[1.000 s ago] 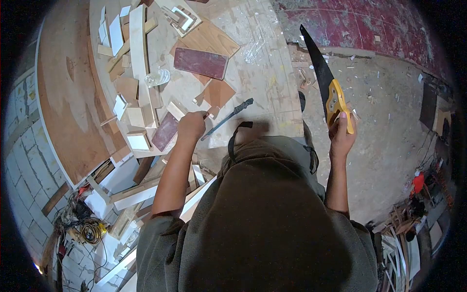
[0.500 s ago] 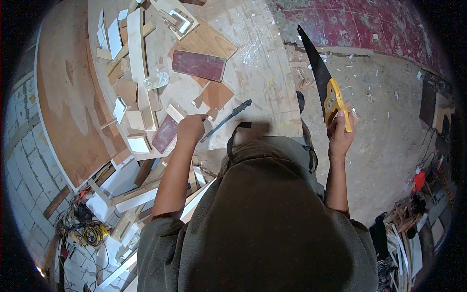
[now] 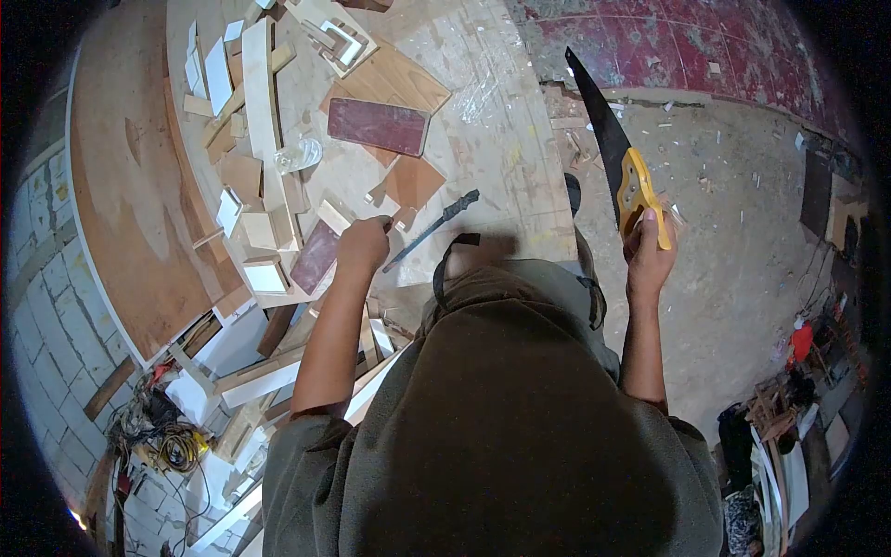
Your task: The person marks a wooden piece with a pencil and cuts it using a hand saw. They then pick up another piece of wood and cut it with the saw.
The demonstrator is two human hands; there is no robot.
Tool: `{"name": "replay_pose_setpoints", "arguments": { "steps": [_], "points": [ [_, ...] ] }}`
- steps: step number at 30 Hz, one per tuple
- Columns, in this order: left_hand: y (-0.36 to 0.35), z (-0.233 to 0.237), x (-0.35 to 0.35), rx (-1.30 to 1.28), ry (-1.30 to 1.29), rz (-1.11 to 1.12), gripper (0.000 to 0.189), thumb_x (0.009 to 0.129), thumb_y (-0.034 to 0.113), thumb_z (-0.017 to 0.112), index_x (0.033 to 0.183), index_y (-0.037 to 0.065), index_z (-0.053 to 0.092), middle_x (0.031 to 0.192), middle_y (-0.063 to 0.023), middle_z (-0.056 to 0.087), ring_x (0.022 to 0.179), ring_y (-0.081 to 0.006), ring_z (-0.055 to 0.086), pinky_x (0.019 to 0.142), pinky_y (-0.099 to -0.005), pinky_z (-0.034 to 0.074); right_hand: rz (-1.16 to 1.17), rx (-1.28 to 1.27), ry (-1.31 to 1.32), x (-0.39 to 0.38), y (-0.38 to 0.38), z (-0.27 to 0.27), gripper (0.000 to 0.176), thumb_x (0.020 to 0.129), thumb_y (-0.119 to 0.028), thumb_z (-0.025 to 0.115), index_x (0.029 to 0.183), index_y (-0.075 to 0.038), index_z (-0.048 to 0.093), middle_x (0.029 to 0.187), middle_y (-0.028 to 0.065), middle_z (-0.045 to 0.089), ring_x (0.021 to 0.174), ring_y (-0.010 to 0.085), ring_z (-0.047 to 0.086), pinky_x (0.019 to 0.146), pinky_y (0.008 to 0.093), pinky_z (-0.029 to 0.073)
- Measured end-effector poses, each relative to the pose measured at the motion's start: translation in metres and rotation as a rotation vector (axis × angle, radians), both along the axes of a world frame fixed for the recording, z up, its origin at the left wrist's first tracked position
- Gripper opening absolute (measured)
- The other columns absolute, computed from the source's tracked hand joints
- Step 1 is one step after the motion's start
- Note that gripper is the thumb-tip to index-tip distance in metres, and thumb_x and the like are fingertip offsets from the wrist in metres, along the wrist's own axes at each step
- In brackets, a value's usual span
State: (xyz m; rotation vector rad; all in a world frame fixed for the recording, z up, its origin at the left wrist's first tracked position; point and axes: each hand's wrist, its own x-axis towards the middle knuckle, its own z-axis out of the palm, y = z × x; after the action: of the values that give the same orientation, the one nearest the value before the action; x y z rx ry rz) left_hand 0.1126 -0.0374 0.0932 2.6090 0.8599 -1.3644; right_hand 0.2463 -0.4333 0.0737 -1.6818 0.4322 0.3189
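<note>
My right hand (image 3: 652,255) is wrapped round the yellow handle of a handsaw (image 3: 613,139), out to the right of the table. The saw's dark blade points up and away, tilted to the left. On the table's near part rests my left hand (image 3: 364,245), its fingers curled closed; what they hold, if anything, is hidden. Just beyond its fingertips lies a small wood scrap (image 3: 406,218). A dark, narrow rod-like tool (image 3: 432,230) with a wrapped-looking end lies to the right of that hand. Left of the hand sits a dark red sanding-block-like piece (image 3: 316,257).
The worktable (image 3: 520,186) bears a larger dark red block (image 3: 379,126), brown wood pieces (image 3: 414,180), a long pale board (image 3: 262,102) and a clear plastic cup-like item (image 3: 299,155). Offcuts (image 3: 269,381) pile below left. A brown panel (image 3: 139,186) stands at far left.
Hardly anything differs. My view has shifted very slightly; both hands and the handsaw keep nearly the same places.
</note>
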Motion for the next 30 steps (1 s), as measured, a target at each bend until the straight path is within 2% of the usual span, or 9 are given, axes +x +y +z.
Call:
{"name": "replay_pose_setpoints", "arguments": {
  "steps": [14, 17, 18, 19, 20, 21, 26, 29, 30],
  "points": [
    [0.003, -0.002, -0.009, -0.018, -0.15, -0.024, 0.03, 0.094, 0.021, 0.053, 0.115, 0.016, 0.072, 0.105, -0.0219, 0.071, 0.098, -0.0419, 0.068, 0.087, -0.0513, 0.054, -0.022, -0.165, -0.139, -0.002, -0.004, -0.004, 0.027, 0.103, -0.029, 0.059, 0.087, -0.007, 0.06, 0.068, -0.0043, 0.051, 0.056, 0.0046, 0.045, 0.049, 0.0233, 0.036],
    [0.0, 0.013, -0.006, -0.025, -0.232, -0.004, 0.034, 0.091, 0.016, 0.055, 0.121, 0.015, 0.07, 0.106, -0.0237, 0.069, 0.099, -0.0433, 0.066, 0.087, -0.0517, 0.053, 0.002, -0.174, -0.168, -0.004, -0.011, 0.005, 0.026, 0.1, -0.027, 0.065, 0.091, -0.003, 0.063, 0.072, -0.0013, 0.052, 0.069, 0.0094, 0.047, 0.062, 0.0293, 0.042],
    [0.004, 0.013, -0.009, -0.037, -0.271, -0.041, 0.038, 0.088, 0.013, 0.059, 0.125, 0.016, 0.069, 0.101, -0.0239, 0.07, 0.095, -0.043, 0.067, 0.084, -0.0512, 0.054, 0.01, -0.159, -0.112, -0.004, -0.013, 0.012, 0.031, 0.102, -0.033, 0.061, 0.088, -0.005, 0.061, 0.07, -0.0042, 0.051, 0.058, 0.0057, 0.044, 0.051, 0.0255, 0.036],
    [0.0, 0.025, -0.005, -0.046, -0.297, -0.058, 0.042, 0.086, 0.011, 0.062, 0.127, 0.016, 0.068, 0.096, -0.0244, 0.07, 0.09, -0.043, 0.068, 0.079, -0.0513, 0.055, -0.002, -0.184, -0.16, -0.003, -0.012, 0.022, 0.032, 0.102, -0.031, 0.061, 0.083, -0.006, 0.057, 0.068, -0.0036, 0.049, 0.058, 0.0059, 0.045, 0.051, 0.0257, 0.037],
    [-0.005, 0.032, 0.0, -0.074, -0.297, -0.016, 0.041, 0.088, 0.013, 0.064, 0.129, 0.017, 0.068, 0.089, -0.0247, 0.07, 0.078, -0.0391, 0.07, 0.073, -0.047, 0.055, -0.009, -0.164, -0.179, -0.006, -0.014, 0.024, 0.03, 0.102, -0.029, 0.061, 0.083, -0.006, 0.058, 0.067, -0.0033, 0.048, 0.057, 0.006, 0.045, 0.051, 0.026, 0.037],
    [-0.01, 0.034, 0.0, -0.103, -0.31, -0.047, 0.041, 0.088, 0.013, 0.064, 0.129, 0.017, 0.068, 0.089, -0.0247, 0.07, 0.078, -0.0391, 0.07, 0.073, -0.047, 0.055, -0.049, -0.068, -0.106, -0.008, -0.013, 0.036, 0.032, 0.099, -0.027, 0.066, 0.08, -0.003, 0.054, 0.068, -0.002, 0.045, 0.067, 0.007, 0.043, 0.058, 0.0281, 0.039],
    [-0.048, 0.032, 0.006, -0.457, -0.546, 0.009, 0.038, 0.096, 0.017, 0.062, 0.134, 0.015, 0.064, 0.08, -0.0229, 0.068, 0.064, -0.0304, 0.065, 0.065, -0.0404, 0.051, -0.08, -0.119, -0.171, -0.027, -0.02, 0.051, 0.033, 0.099, -0.027, 0.065, 0.079, -0.003, 0.053, 0.067, -0.001, 0.046, 0.066, 0.0072, 0.043, 0.057, 0.0287, 0.039],
    [-0.075, 0.003, 0.006, -0.609, -0.685, -0.268, 0.037, 0.094, 0.012, 0.06, 0.131, 0.009, 0.063, 0.076, -0.0216, 0.066, 0.067, -0.0351, 0.064, 0.066, -0.042, 0.051, -0.076, -0.176, -0.241, -0.047, -0.025, 0.056, 0.033, 0.099, -0.027, 0.066, 0.081, -0.003, 0.054, 0.065, 0.0023, 0.047, 0.065, 0.0082, 0.044, 0.057, 0.0301, 0.04],
    [-0.091, -0.003, 0.005, -0.659, -0.725, -0.187, 0.036, 0.093, 0.011, 0.06, 0.129, 0.008, 0.064, 0.077, -0.0231, 0.064, 0.069, -0.038, 0.062, 0.068, -0.0439, 0.05, -0.073, -0.183, -0.209, -0.055, -0.028, 0.057, 0.032, 0.098, -0.029, 0.066, 0.083, -0.003, 0.055, 0.065, 0.0048, 0.047, 0.064, 0.0092, 0.045, 0.057, 0.0314, 0.04]
  ]
}}
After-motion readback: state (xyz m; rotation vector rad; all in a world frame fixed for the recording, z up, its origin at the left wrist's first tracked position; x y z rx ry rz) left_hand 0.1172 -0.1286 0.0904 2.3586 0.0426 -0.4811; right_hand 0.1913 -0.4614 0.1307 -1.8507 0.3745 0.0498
